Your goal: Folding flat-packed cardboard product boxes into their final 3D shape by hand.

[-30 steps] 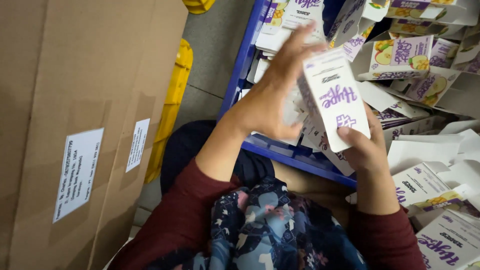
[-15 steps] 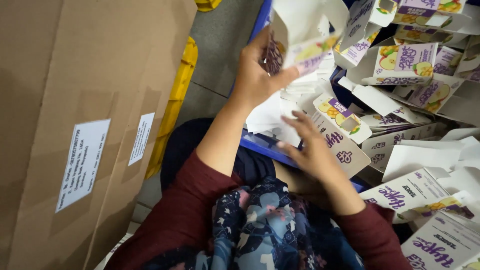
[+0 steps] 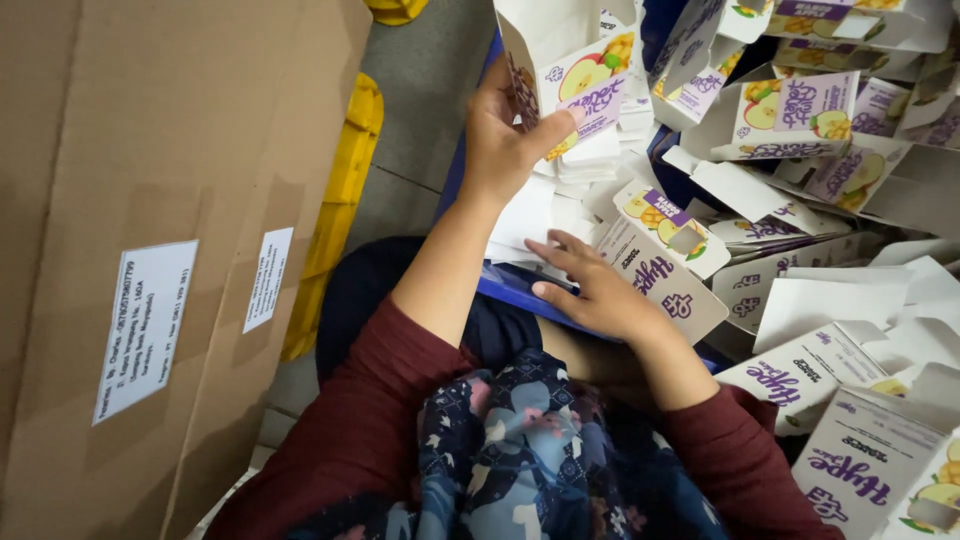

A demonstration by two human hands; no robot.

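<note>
— Head view: what is held by the left hand?
— An opened white carton with fruit print is pinched at its edge, lifted above the blue crate, perhaps so its shape stays open.
— And the right hand?
— Fingers are spread, loosely laid on the flat carton stack; nothing is gripped.

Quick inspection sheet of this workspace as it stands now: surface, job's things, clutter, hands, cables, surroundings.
Surface: blue crate, rim showing under a heap of cartons.
Job's things: opened white fruit-print carton held up; flat carton by the crate edge.
Clutter: loose folded and flat cartons piled across the right side.
Hands: left hand grips the raised carton; right hand rests with fingers spread at the flat carton.
Cables: nothing seen.
Surroundings: large cardboard box with white labels on the left; yellow crate edge; grey floor.
</note>
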